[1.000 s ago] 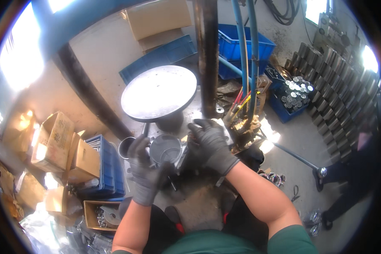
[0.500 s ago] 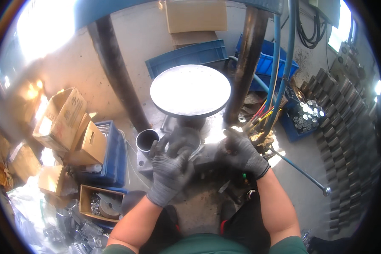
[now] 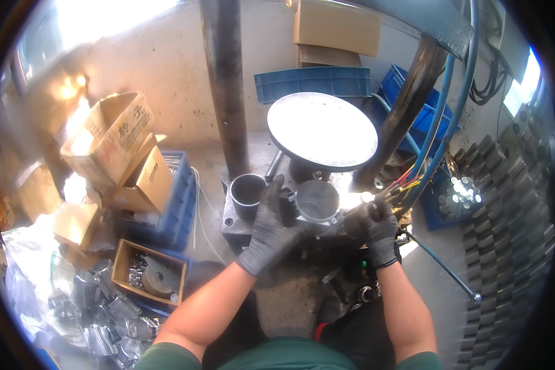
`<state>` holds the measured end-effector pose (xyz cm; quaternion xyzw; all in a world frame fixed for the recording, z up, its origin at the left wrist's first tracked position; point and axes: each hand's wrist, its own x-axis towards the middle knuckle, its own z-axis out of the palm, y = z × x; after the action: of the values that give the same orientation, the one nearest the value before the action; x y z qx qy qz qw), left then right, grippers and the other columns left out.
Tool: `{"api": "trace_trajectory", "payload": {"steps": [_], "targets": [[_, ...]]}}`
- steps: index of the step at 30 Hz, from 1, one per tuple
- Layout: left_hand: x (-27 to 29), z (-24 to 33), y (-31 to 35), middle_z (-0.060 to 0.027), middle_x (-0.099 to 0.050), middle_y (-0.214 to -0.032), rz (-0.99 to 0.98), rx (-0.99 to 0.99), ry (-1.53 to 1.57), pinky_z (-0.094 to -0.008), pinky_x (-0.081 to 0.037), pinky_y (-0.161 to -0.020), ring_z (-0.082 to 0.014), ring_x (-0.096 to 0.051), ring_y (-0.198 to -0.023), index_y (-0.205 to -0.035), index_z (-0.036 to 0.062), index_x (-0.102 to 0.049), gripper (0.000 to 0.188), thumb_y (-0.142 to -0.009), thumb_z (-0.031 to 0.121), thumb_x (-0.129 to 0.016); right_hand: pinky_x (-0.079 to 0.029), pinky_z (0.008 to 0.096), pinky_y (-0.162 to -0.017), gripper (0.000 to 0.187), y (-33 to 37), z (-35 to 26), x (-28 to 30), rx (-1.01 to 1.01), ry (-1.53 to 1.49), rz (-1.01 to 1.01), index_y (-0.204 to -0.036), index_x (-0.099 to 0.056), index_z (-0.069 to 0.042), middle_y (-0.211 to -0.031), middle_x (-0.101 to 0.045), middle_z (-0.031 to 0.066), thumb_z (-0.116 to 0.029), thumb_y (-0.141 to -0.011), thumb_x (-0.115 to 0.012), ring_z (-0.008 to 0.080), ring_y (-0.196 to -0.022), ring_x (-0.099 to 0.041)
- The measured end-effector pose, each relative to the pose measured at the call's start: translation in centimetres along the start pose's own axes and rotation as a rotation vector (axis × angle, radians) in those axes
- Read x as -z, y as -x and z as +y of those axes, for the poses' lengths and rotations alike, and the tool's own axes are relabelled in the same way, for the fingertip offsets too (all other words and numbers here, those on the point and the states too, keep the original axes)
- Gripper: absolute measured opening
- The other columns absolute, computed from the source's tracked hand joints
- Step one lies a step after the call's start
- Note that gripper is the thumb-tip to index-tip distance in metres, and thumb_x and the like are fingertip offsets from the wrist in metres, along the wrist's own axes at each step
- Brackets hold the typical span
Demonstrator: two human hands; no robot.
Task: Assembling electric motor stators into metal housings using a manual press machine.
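My left hand (image 3: 270,229), in a grey glove, is open with its fingers stretched forward, beside an upright open metal tube (image 3: 248,194). To its right sits a round metal part (image 3: 317,200) with a bright rim and a dark inside; I see no grip on it. My right hand (image 3: 379,229), gloved too, has curled fingers to the right of that part. Something dark lies at those fingers, too blurred to name. Behind both hands a large pale round plate (image 3: 322,131) stands on the press base (image 3: 234,225), with a short rod (image 3: 275,165) beside it.
Dark posts (image 3: 225,92) rise on both sides of the plate. Cardboard boxes (image 3: 108,132) and a blue crate (image 3: 182,206) stand left, above a wooden box of small parts (image 3: 122,265). At right are hoses, a blue lever (image 3: 441,265), a bin of discs (image 3: 459,194) and stacked metal parts (image 3: 493,246).
The whole view has swung left, so the scene sits further right. My left hand has moved away from in front of the round part, its fingers now beside the tube. My right fingers have curled.
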<state>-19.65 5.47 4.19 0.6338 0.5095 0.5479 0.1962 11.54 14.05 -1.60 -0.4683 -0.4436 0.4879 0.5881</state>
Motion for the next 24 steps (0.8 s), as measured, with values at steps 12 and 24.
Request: {"api": "trace_trajectory", "payload": {"steps": [12, 24], "targets": [[-5.4, 0.9, -0.6, -0.0116, -0.055, -0.142, -0.146, 0.055, 0.3, -0.0438, -0.048, -0.119, -0.0264, -0.057, -0.134, -0.162, 0.0055, -0.031, 0.118, -0.071, 0.02, -0.104, -0.055, 0.0311, -0.094, 0.032, 5.2, -14.9, -6.8, 0.624, 0.257, 0.048, -0.126, -0.068, 0.0, -0.113, -0.072, 0.0069, 0.001, -0.094, -0.072, 0.0134, -0.104, -0.067], [-9.6, -0.5, -0.3, -0.0266, -0.054, -0.15, -0.202, 0.12, 0.205, -0.0507, -0.043, -0.123, -0.042, -0.051, -0.145, -0.167, 0.0048, -0.028, 0.128, -0.071, 0.055, -0.096, -0.06, 0.0365, -0.091, 0.045, 4.2, -13.8, -8.3, 1.026, 0.857, -0.208, -0.116, -0.069, -0.005, -0.125, -0.065, 0.0113, -0.006, -0.075, -0.088, 0.0226, -0.108, -0.07]]}}
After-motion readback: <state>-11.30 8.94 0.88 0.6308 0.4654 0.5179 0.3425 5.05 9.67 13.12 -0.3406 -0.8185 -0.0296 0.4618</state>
